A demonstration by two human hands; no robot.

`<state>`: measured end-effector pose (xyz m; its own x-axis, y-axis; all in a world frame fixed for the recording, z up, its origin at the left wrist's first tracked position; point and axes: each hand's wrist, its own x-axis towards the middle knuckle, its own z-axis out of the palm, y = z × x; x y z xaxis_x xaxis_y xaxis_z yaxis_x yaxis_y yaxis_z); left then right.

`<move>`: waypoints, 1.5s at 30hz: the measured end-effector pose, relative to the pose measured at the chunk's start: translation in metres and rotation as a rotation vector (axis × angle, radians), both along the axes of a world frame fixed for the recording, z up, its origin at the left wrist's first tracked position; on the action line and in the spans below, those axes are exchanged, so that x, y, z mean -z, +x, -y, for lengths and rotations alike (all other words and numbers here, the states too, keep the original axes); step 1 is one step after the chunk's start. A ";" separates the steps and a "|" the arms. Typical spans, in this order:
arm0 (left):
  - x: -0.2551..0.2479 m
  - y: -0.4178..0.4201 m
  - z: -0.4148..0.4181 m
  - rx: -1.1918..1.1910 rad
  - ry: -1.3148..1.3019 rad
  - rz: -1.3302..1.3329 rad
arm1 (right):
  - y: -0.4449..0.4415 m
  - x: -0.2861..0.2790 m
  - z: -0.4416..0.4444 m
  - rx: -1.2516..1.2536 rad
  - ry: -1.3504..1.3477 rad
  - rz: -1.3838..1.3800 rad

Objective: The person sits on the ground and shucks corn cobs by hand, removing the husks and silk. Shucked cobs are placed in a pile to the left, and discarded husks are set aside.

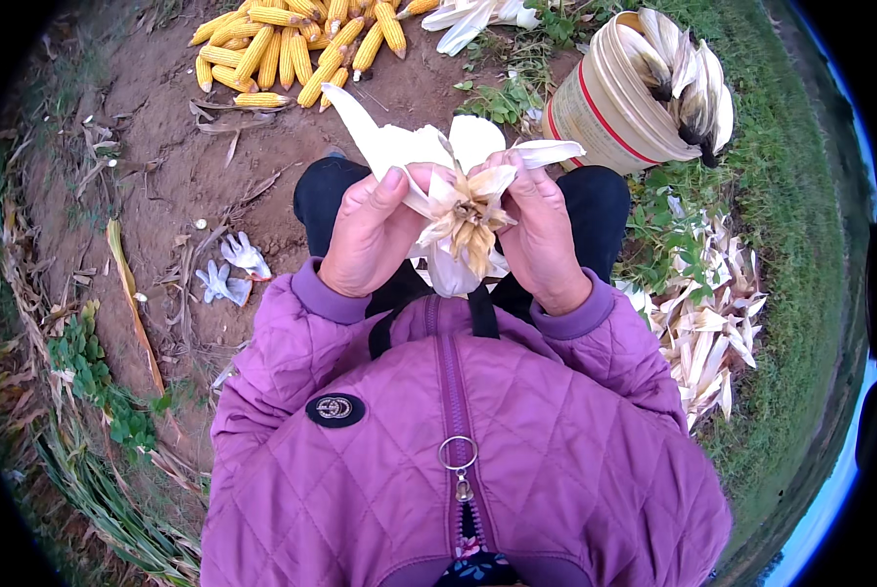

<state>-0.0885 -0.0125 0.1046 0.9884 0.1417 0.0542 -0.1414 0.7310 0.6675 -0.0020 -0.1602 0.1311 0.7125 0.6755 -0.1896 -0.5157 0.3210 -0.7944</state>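
Note:
Between my two hands, above my lap, is a spread bundle of dry corn husks (449, 216), pale cream outside with a brown, ragged centre facing up. My left hand (379, 220) pinches its left side, the thumb lying along the leaves. My right hand (537, 224) grips the right side with thumb and fingers. Long pale husk leaves stick out past both hands. Whether a cob sits inside the husks cannot be seen. Beyond my hands lies a heap of husked yellow corn cobs (284, 55) on the soil.
A plastic bucket (603, 103) with unhusked ears leaning from its mouth stands tilted at the right front. Loose husks (710, 315) cover the ground to my right, and more husks (475, 22) lie beside the cobs. Two work gloves (234, 270) rest on the soil at left.

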 end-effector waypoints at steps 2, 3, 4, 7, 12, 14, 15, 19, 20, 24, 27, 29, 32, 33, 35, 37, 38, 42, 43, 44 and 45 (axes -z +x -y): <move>0.014 -0.024 0.010 0.007 -0.079 -0.151 | -0.008 0.014 0.012 -0.112 -0.130 0.009; 0.021 -0.036 0.013 0.011 -0.112 -0.206 | -0.021 0.022 0.017 -0.159 -0.189 0.018; 0.020 -0.049 0.019 0.036 -0.162 -0.243 | -0.033 0.031 0.023 -0.242 -0.206 -0.031; 0.006 -0.076 0.023 0.045 -0.190 -0.370 | -0.054 0.035 0.025 -0.371 -0.249 0.071; -0.015 -0.095 0.019 0.148 0.071 -0.565 | -0.070 0.020 0.018 -0.349 -0.332 0.595; -0.017 -0.098 0.018 0.180 0.230 -0.580 | -0.072 0.015 0.016 -0.251 -0.346 0.971; -0.017 -0.099 0.019 0.202 0.304 -0.584 | -0.071 0.014 0.015 -0.201 -0.347 1.180; -0.009 -0.100 0.019 0.252 0.508 -0.507 | -0.065 0.012 0.009 -0.114 -0.306 1.718; -0.011 -0.098 0.020 0.284 0.552 -0.501 | -0.062 0.006 0.008 -0.176 -0.332 1.741; -0.007 -0.093 0.013 0.378 0.349 -0.453 | -0.063 0.016 0.017 -0.165 -0.186 1.560; -0.009 -0.097 0.020 0.222 0.375 -0.412 | -0.062 0.016 0.028 -0.306 -0.105 1.036; -0.007 -0.098 0.022 0.148 0.313 -0.361 | -0.066 0.017 0.035 -0.530 -0.120 0.262; 0.007 -0.100 0.022 0.116 0.151 -0.281 | -0.071 0.019 0.037 -0.456 0.020 -0.258; 0.006 -0.100 0.025 0.101 0.133 -0.301 | -0.071 0.020 0.039 -0.456 0.039 -0.414; 0.003 -0.100 0.030 0.071 0.098 -0.342 | -0.071 0.021 0.040 -0.455 0.021 -0.483; 0.005 -0.100 0.025 0.116 0.054 -0.335 | -0.073 0.020 0.038 -0.382 -0.025 -0.568; 0.006 -0.100 0.023 0.138 0.031 -0.332 | -0.075 0.018 0.038 -0.372 -0.028 -0.613; 0.003 -0.105 0.028 0.230 0.138 -0.433 | -0.074 0.017 0.044 -0.563 -0.123 -0.495; 0.003 -0.105 0.028 0.254 0.179 -0.435 | -0.075 0.019 0.045 -0.560 -0.136 -0.494; 0.003 -0.106 0.028 0.277 0.220 -0.436 | -0.077 0.021 0.047 -0.557 -0.149 -0.493; 0.004 -0.106 0.029 0.297 0.263 -0.436 | -0.078 0.024 0.048 -0.557 -0.161 -0.490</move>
<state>-0.1944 -0.0414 0.1004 0.9224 -0.1081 -0.3708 0.3729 0.4989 0.7823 -0.0803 -0.2086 0.1075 0.0828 0.8481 -0.5233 -0.8734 -0.1911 -0.4480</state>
